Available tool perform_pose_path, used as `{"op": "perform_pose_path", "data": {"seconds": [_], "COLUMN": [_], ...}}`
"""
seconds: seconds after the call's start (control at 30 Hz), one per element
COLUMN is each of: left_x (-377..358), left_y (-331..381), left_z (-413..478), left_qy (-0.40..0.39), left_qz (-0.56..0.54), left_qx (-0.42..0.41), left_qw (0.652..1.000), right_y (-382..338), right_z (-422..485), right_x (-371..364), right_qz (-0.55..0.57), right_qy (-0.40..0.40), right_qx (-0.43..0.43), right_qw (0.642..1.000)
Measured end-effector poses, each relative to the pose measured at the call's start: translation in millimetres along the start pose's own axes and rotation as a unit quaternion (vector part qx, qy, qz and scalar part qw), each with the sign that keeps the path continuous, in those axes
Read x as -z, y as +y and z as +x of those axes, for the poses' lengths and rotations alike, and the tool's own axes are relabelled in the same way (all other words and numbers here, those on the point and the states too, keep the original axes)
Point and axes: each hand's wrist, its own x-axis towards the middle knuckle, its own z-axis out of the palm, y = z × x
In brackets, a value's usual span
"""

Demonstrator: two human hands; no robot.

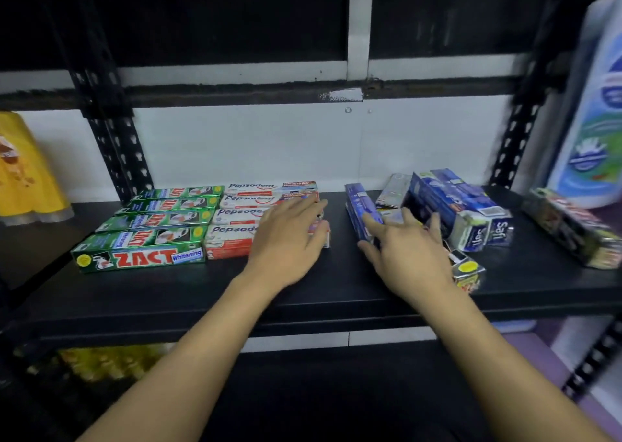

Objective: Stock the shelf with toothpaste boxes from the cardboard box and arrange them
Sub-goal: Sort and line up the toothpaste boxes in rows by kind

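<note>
On the black shelf [188, 293] lie several green ZACT boxes [141, 251] in a row at the left, with several red-and-white Pepsodent boxes [235, 218] beside them. My left hand [289, 236] rests flat on the right ends of the Pepsodent boxes, fingers straight. My right hand [407, 253] touches a dark blue toothpaste box [356, 206] standing on its side, fingers spread. A loose pile of blue Safi boxes [461, 206] lies right of it. A dark box with a yellow sticker [468, 270] pokes out beside my right wrist.
A dark toothpaste box [572, 226] lies at the shelf's right end. A tall white-and-blue pack [595, 112] stands at the far right. Yellow packs [23, 172] stand at the left. Black perforated uprights [111, 132] frame the shelf. The cardboard box is out of view.
</note>
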Motion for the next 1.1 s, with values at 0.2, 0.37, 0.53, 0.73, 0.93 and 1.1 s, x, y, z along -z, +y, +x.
{"op": "perform_pose_path", "data": {"seconds": [0.2, 0.37, 0.53, 0.73, 0.93, 1.1], "left_x": [-29, -29, -27, -25, -24, -19], "left_y": [20, 20, 23, 27, 26, 34], "left_z": [4, 4, 3, 2, -1, -1], "left_qy": [-0.006, -0.047, -0.055, -0.065, -0.069, -0.033], "left_qz": [0.011, 0.031, 0.027, 0.021, 0.007, -0.002], "left_qx": [0.034, 0.014, 0.018, 0.024, 0.028, -0.012], "left_qw": [0.999, 0.998, 0.998, 0.997, 0.997, 0.999], "right_y": [12, 29, 41, 29, 36, 66], "right_z": [-8, -6, -6, -4, -12, -52], "right_x": [18, 33, 28, 11, 30, 31], "right_qz": [0.203, 0.294, 0.319, 0.208, 0.159, 0.173], "right_qy": [0.065, 0.112, 0.113, 0.033, 0.018, 0.097], "right_qx": [-0.019, -0.025, -0.017, 0.038, 0.060, 0.021], "right_qw": [0.977, 0.949, 0.941, 0.977, 0.985, 0.980]}}
